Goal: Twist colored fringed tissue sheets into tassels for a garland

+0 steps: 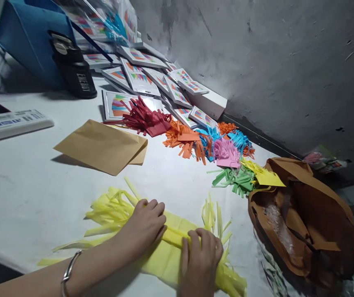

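Observation:
A yellow fringed tissue-paper sheet [161,264] lies on the white table, cut into strips at both ends. A narrow folded band runs along its middle. My left hand [147,222], with a silver bangle on the wrist, has its fingers curled over the left part of that band. Farther right, my right hand [200,255] grips the same band between thumb and fingers. The thumb tip of my left hand is mostly hidden. Loose yellow strips spread out beyond both hands.
Behind the sheet lies a folded brown paper [102,144]. Red [146,117], orange [186,138], pink [226,152] and green tassels [238,179] line the back right. Printed packets [142,78] pile by the wall. A black bottle [74,74] stands left; a brown bag [303,222] sits right.

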Available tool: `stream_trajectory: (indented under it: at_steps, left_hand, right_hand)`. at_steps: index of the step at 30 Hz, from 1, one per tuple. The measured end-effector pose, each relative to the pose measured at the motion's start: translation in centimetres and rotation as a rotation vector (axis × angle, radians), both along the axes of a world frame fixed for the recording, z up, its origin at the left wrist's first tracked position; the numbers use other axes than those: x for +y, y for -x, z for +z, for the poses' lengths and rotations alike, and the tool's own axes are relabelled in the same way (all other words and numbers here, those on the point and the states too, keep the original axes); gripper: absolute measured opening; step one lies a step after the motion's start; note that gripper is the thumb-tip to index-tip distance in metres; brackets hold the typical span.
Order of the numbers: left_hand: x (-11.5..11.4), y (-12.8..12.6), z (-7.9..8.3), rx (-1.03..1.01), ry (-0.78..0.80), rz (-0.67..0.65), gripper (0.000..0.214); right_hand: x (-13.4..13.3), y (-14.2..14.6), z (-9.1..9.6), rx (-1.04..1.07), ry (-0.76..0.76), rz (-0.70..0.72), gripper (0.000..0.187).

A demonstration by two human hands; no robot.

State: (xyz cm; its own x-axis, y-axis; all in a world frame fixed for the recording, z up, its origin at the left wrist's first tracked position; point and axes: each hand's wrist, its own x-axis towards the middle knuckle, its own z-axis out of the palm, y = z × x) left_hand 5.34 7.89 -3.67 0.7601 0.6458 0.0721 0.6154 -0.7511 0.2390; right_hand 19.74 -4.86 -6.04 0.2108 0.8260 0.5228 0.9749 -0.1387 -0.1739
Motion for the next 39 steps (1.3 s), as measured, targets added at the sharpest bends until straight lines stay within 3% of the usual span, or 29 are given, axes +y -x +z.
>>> stream_trajectory:
  at_steps: [4,7,11,15,20,26,32,35,39]
  left_hand:
    - [0.0,0.4,0.0,-0.086,-0.016,0.003,0.008]
    - [-0.3,1.0,-0.4,-0.273,-0.085,-0.125,0.022]
    - [-0.6,1.1,-1.5,-0.368,-0.198,-0.317,0.018]
    - [-0.2,0.9,-2.2,-0.366,-0.231,-0.379,0.021]
    - [0.3,1.4,-2.6,-0.354,-0.269,-0.415,0.024]
    - [0.7,0.7,-2.4,-0.208,-0.217,-0.364,0.028]
    - [0.9,-0.6,-1.8,-0.116,-0.003,-0.239,0.023]
    - [1.1,-0.7,-2.0,-0.164,-0.014,-0.275,0.023]
    - [1.4,-0.4,-2.1,-0.267,-0.137,-0.351,0.024]
  right_hand:
    - [-0.2,0.7,0.0,0.063,0.039,0.208,0.022]
    - [-0.2,0.8,-0.1,0.093,0.005,0.192,0.022]
    - [0.2,1.1,0.0,0.106,0.033,0.199,0.018]
    - [-0.1,0.9,-0.5,0.036,0.038,0.225,0.027]
    - [-2.5,-0.8,-1.9,0.006,-0.091,0.225,0.026]
    - [-3.3,-0.5,-3.0,0.055,-0.15,0.019,0.018]
    - [-2.1,1.0,-1.7,0.058,-0.119,-0.239,0.018]
    - [-1.5,1.4,-1.0,0.047,-0.117,-0.137,0.021]
    - [-0.9,1.6,-0.8,0.089,0.012,0.07,0.021]
